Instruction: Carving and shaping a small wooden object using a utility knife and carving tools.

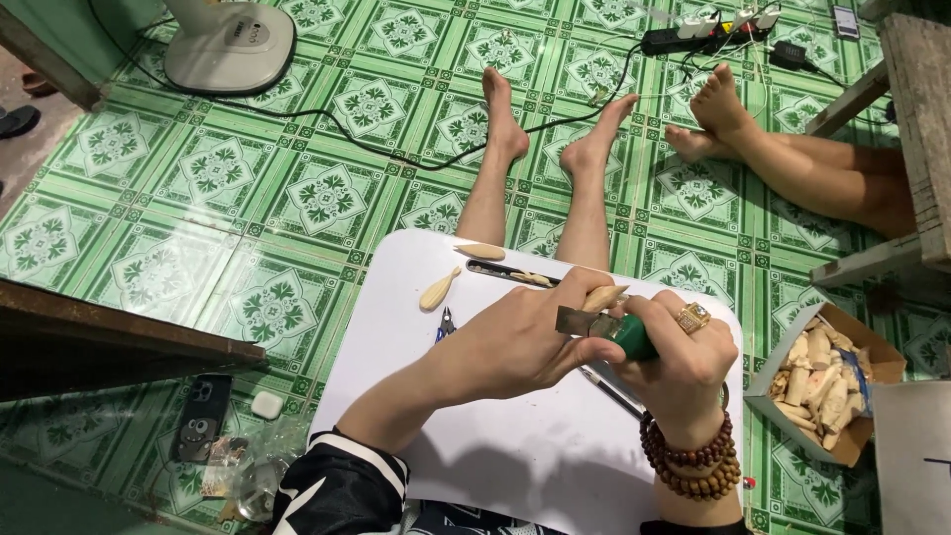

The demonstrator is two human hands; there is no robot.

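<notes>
Sitting on a green tiled floor [248, 218] with a white tabletop [515, 446] across the legs. The left hand [515, 342] has its grip clamped on a small pale wood piece [604, 296], which pokes out past the fingers over the right side of the tabletop. The right hand [679, 367] has its grip closed around a green-handled knife [604, 325], flat blade lying right against the underside of the wood piece. There's a gold ring [692, 318] on that hand and brown bead bracelets [693, 464] on the wrist.

Up at the far edge of the tabletop lie three more carved bits: a fish-shaped piece [440, 288] near the far left corner, an oval piece [480, 251] just beyond it, and a thin piece [532, 278] resting on a dark tool [495, 270]. Small pliers [446, 324] sit by the left edge.

Off the right edge, on the floor, an open box [862, 352] is full of rough wood blanks [817, 381]. Off the left edge sit a phone [201, 416] and a small white case [266, 403]. Another person's legs [792, 163] stretch in from the right, and a fan base [230, 42] stands at the far left.
</notes>
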